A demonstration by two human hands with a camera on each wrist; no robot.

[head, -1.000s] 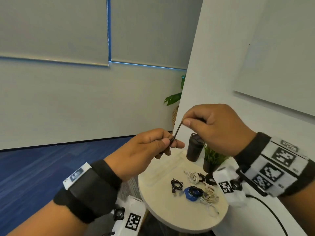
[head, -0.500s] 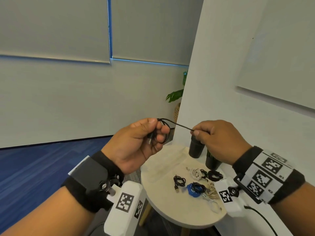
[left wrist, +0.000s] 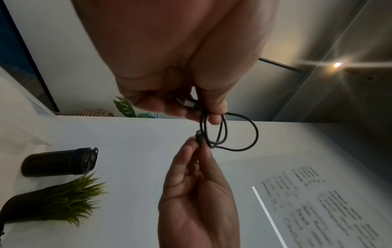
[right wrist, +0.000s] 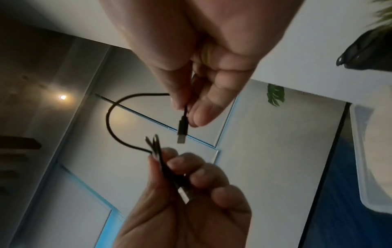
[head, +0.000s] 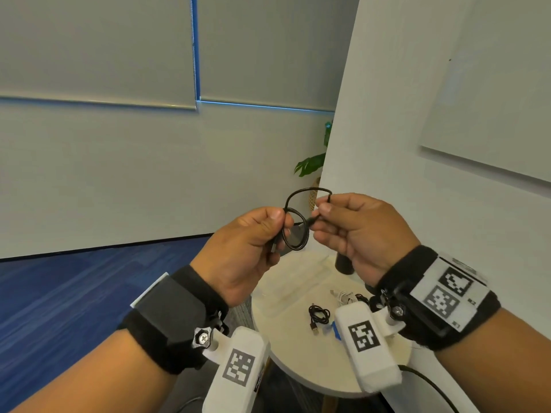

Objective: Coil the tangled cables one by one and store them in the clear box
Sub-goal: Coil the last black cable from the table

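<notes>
A thin black cable (head: pixel 310 189) is held in the air above the table, wound into a couple of small loops. My left hand (head: pixel 281 225) pinches the loops together between thumb and fingers, with one plug hanging under the thumb. My right hand (head: pixel 320 214) pinches the free end just behind its plug, close to the loops. In the left wrist view the cable (left wrist: pixel 254 132) loops beside both hands. In the right wrist view the plug (right wrist: pixel 182 130) points at my left hand (right wrist: pixel 165 159). The clear box (right wrist: pixel 358 151) lies on the table.
Below the hands is a round pale table (head: pixel 298 362) with a coiled black cable (head: pixel 319 312), a white cable (head: pixel 343 296) and more cables hidden by my right wrist. A black tumbler (left wrist: pixel 59 162) and a small potted plant (left wrist: pixel 70 201) stand against the white wall.
My right hand has brought the cable's free end back from the right toward my left hand, which adds a loop. Both hands sit closer together now.
</notes>
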